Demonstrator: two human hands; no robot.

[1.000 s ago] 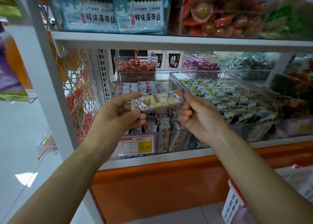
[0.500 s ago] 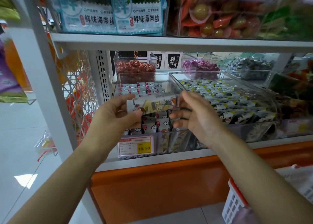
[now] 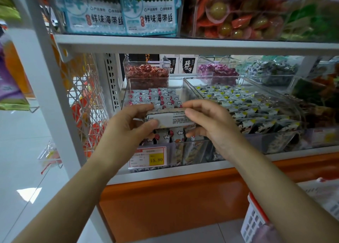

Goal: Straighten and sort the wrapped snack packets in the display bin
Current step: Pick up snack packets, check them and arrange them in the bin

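Left hand (image 3: 126, 127): thumb and fingers curled round the 9 o'clock end of one packet (image 3: 168, 118). The packet is level, plain printed side up, and held over the 6 o'clock end of the bin (image 3: 194, 152). Rows (image 3: 161, 97) of like packets fill the bin toward 12 o'clock. Tag (image 3: 149, 157) on the bin front. Right hand (image 3: 216, 130): fingers pinch the packet's 3 o'clock end. Second bin (image 3: 275, 141) adjoins at 3 o'clock.

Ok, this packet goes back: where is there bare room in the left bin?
A strip looks bare inside the left bin along its right wall, beside the back rows. The neighbouring bin has a bare back-left corner. Front packets are crowded; the middle is hidden by left hand, right hand and held packet.
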